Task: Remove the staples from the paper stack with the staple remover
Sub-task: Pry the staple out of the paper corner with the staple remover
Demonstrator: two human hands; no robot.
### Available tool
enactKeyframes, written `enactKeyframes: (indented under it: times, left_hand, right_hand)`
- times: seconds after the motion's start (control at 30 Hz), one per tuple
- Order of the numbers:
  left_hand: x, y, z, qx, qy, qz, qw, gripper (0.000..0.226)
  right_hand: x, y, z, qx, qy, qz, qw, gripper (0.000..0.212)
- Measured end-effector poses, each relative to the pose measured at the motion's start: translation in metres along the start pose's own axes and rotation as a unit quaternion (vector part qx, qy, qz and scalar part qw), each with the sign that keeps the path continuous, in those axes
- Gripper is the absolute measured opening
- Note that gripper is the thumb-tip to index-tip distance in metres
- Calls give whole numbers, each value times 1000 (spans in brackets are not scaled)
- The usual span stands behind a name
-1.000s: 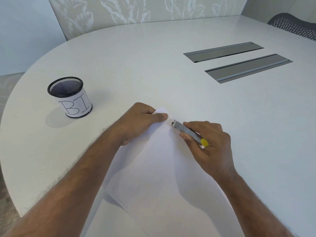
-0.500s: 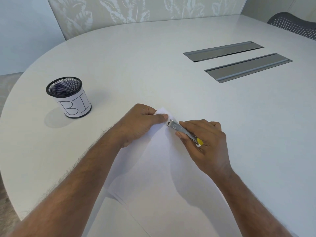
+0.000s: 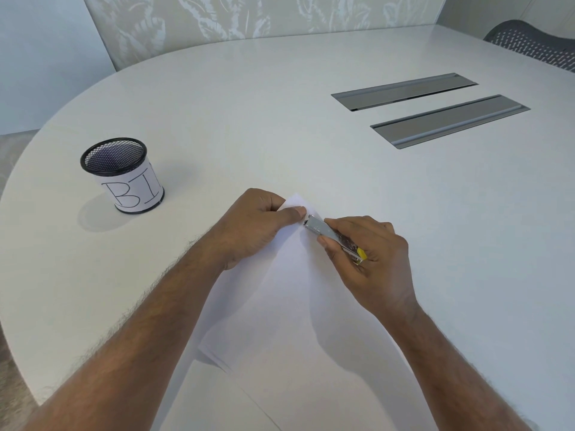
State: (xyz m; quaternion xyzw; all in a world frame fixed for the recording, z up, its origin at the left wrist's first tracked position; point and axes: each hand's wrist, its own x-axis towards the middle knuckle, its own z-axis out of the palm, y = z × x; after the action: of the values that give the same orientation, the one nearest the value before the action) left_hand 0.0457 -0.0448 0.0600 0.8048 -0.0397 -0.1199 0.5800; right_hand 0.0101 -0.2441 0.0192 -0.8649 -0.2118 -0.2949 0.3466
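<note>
The paper stack (image 3: 295, 321) is lying on the near part of the white surface (image 3: 280, 119), with one corner pointing to the far side. That corner is being pinched by the left hand (image 3: 255, 225), fingers curled and the thumb laid on top of the sheet. The staple remover (image 3: 329, 234), silver with a yellow rear end, is being gripped by the right hand (image 3: 370, 262), fingers and thumb curled round its body. Its front tip is being held at the paper corner, just beside the left thumb; whether a staple is being caught cannot be told. A black mesh cup (image 3: 123, 175) labelled "BI" is standing well apart at the left. Two grey metal panels (image 3: 404, 91) are lying flush in the surface at the far right.
</note>
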Motion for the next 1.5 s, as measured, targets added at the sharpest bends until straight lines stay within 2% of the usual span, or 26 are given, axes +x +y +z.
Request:
enactKeyframes:
  times: [0.23, 0.4, 0.47, 0.57, 0.63, 0.73, 0.9, 1.03, 1.1, 1.17, 1.4, 1.5]
  left_hand:
    - [-3, -3, -4, 15, -19, 33, 999, 45]
    - [-4, -1, -5, 25, -21, 46, 998, 55]
    - [-4, -1, -5, 30, -24, 43, 998, 51]
    - [-4, -1, -5, 38, -22, 46, 998, 49]
    - [-4, 0, -5, 40, -26, 44, 998, 53]
    - [-4, -1, -4, 48, -20, 41, 998, 46]
    - [-5, -2, -6, 46, -31, 37, 998, 45]
    - [-4, -2, -4, 42, -34, 31, 998, 44]
    - [-4, -2, -5, 47, -35, 28, 998, 44]
    - [-7, -2, -5, 49, -31, 26, 998, 45]
    - [-6, -3, -7, 28, -29, 12, 999, 45]
    - [-6, -4, -8, 18, -31, 8, 999, 44]
  right_hand:
    - [2, -6, 0, 24, 7, 30, 999, 11]
    - [3, -8, -2, 98, -13, 121, 988, 17]
    - [4, -9, -3, 130, -18, 158, 979, 14]
    - [7, -13, -4, 210, -37, 236, 948, 10]
    - [9, -13, -5, 238, -46, 262, 934, 14]
    - [13, -12, -8, 273, -53, 299, 913, 18]
    - [19, -14, -13, 350, -68, 382, 852, 26]
    - [23, -14, -15, 420, -69, 434, 794, 24]
    - [26, -13, -18, 434, -58, 449, 779, 25]
    - [29, -10, -23, 430, -48, 447, 783, 26]
    - [21, -10, -30, 339, -54, 350, 872, 17]
    - [19, -13, -28, 329, -53, 344, 878, 18]
